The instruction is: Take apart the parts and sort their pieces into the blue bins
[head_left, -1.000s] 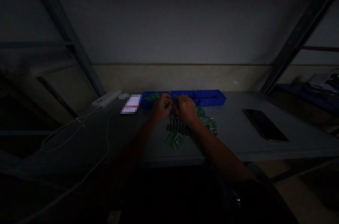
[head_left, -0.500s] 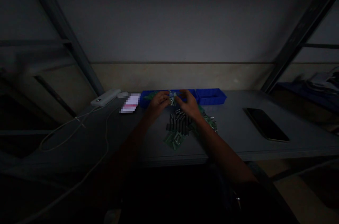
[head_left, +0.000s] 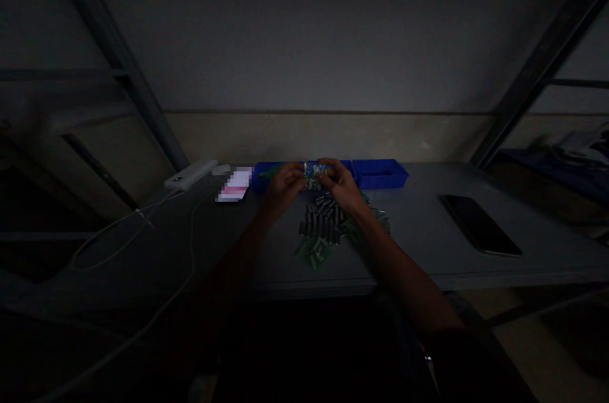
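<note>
Between my two hands is a small clear plastic bag (head_left: 314,176) with shiny bits in it, held over the blue bins. My left hand (head_left: 287,184) pinches its left side. The fingers of my right hand (head_left: 340,184) are closed on its right side. Below them on the table lie several metal pins (head_left: 321,225) in a rough row. A greenish clear bag (head_left: 316,252) with metal parts lies in front of the row. More green bags (head_left: 380,222) of parts are partly hidden behind my right forearm. The room is dim, so fine detail is lost.
Two blue bins (head_left: 380,174) stand against the wall; the left one has green bags (head_left: 271,171) in it. A lit phone (head_left: 235,185), a white power bank (head_left: 191,174) and a cable (head_left: 193,225) are at left. A dark phone (head_left: 480,225) lies at right.
The bag is now stretched wider between my hands and more of it shows. My right hand has shifted slightly along it. The things on the table have not moved.
</note>
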Available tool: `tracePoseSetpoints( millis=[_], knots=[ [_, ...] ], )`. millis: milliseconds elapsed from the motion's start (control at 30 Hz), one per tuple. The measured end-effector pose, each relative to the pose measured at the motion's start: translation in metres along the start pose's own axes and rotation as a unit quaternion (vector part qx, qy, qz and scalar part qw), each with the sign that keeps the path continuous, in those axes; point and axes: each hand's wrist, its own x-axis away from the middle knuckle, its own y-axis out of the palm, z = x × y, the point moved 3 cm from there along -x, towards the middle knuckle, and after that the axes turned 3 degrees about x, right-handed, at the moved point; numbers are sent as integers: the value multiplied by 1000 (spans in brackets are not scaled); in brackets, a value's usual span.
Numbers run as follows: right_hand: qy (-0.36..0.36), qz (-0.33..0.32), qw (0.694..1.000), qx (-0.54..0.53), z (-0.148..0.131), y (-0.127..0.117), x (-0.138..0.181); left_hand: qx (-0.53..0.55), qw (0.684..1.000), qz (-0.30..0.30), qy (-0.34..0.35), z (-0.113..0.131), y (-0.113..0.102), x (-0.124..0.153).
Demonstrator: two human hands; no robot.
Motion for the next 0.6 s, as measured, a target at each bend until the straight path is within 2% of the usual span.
tracePoseSetpoints(
  millis=[200,600],
  knots=[
    [12,-9,1000,7,-2,1,0,-8,999,1,48,2,0,2],
    [25,-19,999,30,2,1,0,-23,999,21,11,3,-3,1]
  ],
)
